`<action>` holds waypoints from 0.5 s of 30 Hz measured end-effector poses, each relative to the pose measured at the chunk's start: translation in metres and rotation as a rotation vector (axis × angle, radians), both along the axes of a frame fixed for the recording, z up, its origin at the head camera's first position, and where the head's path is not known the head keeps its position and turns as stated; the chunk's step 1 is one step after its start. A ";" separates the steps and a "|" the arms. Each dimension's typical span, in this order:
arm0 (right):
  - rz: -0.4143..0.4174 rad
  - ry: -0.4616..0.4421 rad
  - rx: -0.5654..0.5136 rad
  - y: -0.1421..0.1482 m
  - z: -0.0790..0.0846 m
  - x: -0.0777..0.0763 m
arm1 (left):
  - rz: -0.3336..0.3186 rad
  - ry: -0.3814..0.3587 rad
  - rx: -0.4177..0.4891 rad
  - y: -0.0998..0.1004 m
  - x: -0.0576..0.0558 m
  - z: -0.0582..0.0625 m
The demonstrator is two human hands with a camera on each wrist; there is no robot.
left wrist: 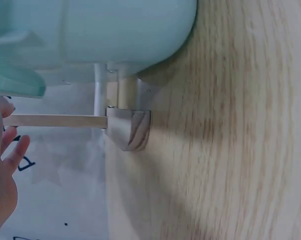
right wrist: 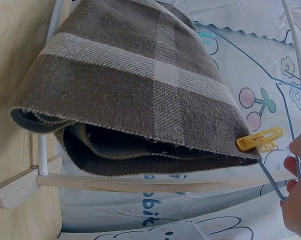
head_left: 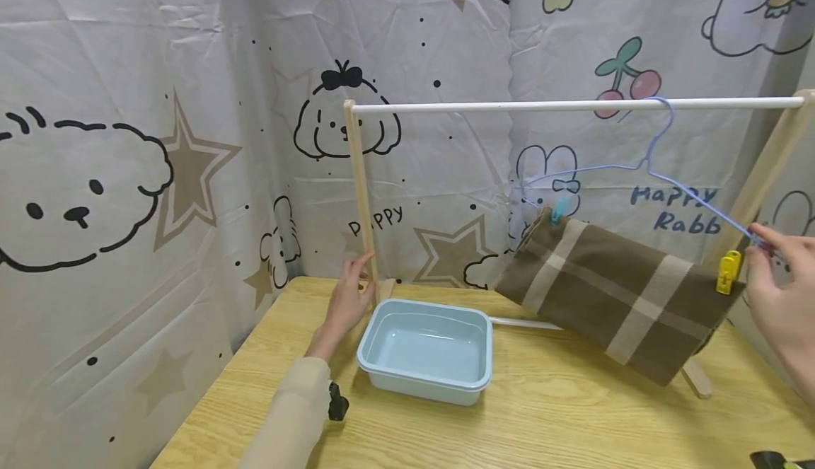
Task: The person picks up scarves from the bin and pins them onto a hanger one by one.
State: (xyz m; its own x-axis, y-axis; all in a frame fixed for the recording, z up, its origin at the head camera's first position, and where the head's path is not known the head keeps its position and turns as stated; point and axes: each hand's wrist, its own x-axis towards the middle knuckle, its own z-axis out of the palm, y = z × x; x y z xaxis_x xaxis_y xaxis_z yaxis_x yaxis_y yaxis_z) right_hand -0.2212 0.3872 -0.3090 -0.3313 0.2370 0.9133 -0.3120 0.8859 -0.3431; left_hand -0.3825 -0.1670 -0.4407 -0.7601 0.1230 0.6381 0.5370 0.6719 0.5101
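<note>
My right hand (head_left: 786, 278) pinches the right end of a thin blue clothes hanger (head_left: 647, 161), whose hook sits over the white bar (head_left: 484, 107) of a wooden rack. A folded brown plaid cloth (head_left: 592, 278) hangs tilted from the hanger, its right side lower. A blue clothespin (head_left: 559, 211) is at its upper left corner and a yellow clothespin (right wrist: 258, 139) at its right corner. Low on the rack's left post (head_left: 359, 179), my left hand (head_left: 349, 296) grips the wood, thumb and fingers on opposite sides in the left wrist view.
A light blue plastic basin (head_left: 423, 383) stands on the wooden table (head_left: 560, 419) beside the left post, with nothing inside. The rack's right post (head_left: 773, 161) and wooden foot (head_left: 698, 378) are at the right. Printed curtains (head_left: 210, 313) surround the table's back and left.
</note>
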 end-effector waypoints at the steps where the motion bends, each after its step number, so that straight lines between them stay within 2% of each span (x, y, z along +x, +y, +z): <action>1: 0.006 -0.009 -0.003 -0.001 0.000 0.001 | -0.001 0.023 0.018 -0.001 0.001 0.001; 3: 0.020 -0.028 -0.021 -0.003 -0.001 0.003 | 0.002 0.061 0.038 -0.001 0.005 0.004; 6: 0.029 -0.024 -0.011 -0.008 -0.001 0.006 | -0.005 0.079 0.041 -0.001 0.011 0.009; 8: 0.041 0.024 0.014 -0.014 -0.002 0.008 | -0.023 0.054 0.024 0.001 0.016 0.014; 12: 0.056 0.144 0.153 -0.031 -0.005 0.007 | -0.079 -0.033 -0.020 0.010 0.031 0.027; 15: 0.097 0.128 0.236 -0.044 -0.009 0.006 | -0.083 -0.082 -0.094 0.019 0.041 0.034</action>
State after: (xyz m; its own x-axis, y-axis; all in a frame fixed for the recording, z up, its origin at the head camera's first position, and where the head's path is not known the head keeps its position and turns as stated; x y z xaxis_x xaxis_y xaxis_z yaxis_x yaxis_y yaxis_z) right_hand -0.2152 0.3433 -0.3183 -0.2208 -0.0143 0.9752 -0.4270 0.9004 -0.0835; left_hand -0.3412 -0.1476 -0.4067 -0.7939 0.2437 0.5571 0.5518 0.6735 0.4918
